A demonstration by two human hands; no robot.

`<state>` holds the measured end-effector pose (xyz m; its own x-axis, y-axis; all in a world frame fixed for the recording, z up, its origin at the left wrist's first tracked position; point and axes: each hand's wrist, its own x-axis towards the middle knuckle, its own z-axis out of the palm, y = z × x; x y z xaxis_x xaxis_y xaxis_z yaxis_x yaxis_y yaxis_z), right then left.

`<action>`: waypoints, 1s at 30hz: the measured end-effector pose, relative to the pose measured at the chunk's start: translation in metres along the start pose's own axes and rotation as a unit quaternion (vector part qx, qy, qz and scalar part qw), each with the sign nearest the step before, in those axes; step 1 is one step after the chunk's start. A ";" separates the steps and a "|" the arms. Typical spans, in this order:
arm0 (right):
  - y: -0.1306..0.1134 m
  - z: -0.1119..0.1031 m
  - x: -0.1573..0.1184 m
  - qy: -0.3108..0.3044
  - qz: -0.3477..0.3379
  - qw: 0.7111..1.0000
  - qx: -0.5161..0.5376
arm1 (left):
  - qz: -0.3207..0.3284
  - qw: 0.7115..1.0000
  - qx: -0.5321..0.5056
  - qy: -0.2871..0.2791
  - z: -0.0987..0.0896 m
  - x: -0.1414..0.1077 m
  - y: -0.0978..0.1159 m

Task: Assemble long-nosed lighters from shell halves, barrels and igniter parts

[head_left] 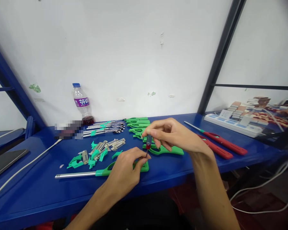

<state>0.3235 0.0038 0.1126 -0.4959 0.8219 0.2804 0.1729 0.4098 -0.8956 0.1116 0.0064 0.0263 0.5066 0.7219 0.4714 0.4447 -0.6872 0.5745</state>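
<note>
Your right hand (169, 134), at the centre of the frame, pinches the upright screwdriver (148, 142) by its handle between thumb and fingertips, and your left hand (126, 164) is closed over the handle of the green lighter (99, 172), its thumb and forefinger beside the screwdriver's thin shaft. That lighter lies across the lower centre of the frame, its metal barrel pointing left. Expect it to be light, with a stiff, smooth plastic handle that may skid on the painted blue table (38, 195); hold it by the broad handle rather than the slim, likely slippery barrel. The screwdriver should be light and rigid too, best held by the handle, where your fingers already are. As for containers, the small clear tanks (85, 157) left of centre lie among green plastic pieces (75, 162); you cannot tell from here whether they hold fluid, and their walls look brittle. The capped bottle (81, 102) at the upper left stands against the wall, with a little dark red drink in its bottom.
</note>
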 end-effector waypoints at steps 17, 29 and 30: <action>0.002 0.007 0.004 0.088 0.020 0.996 -0.024 | -0.003 1.000 0.016 0.005 0.000 0.000 0.003; 0.001 0.008 0.002 0.081 0.038 0.996 -0.028 | -0.004 1.000 0.017 0.003 -0.002 0.001 0.003; 0.000 0.008 0.001 0.087 0.036 0.995 -0.035 | -0.005 1.000 0.016 0.003 -0.002 0.001 0.003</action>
<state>0.3163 0.0016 0.1106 -0.3270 0.9033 0.2776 0.2643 0.3694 -0.8909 0.1121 0.0050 0.0298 0.4975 0.7289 0.4703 0.4737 -0.6824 0.5567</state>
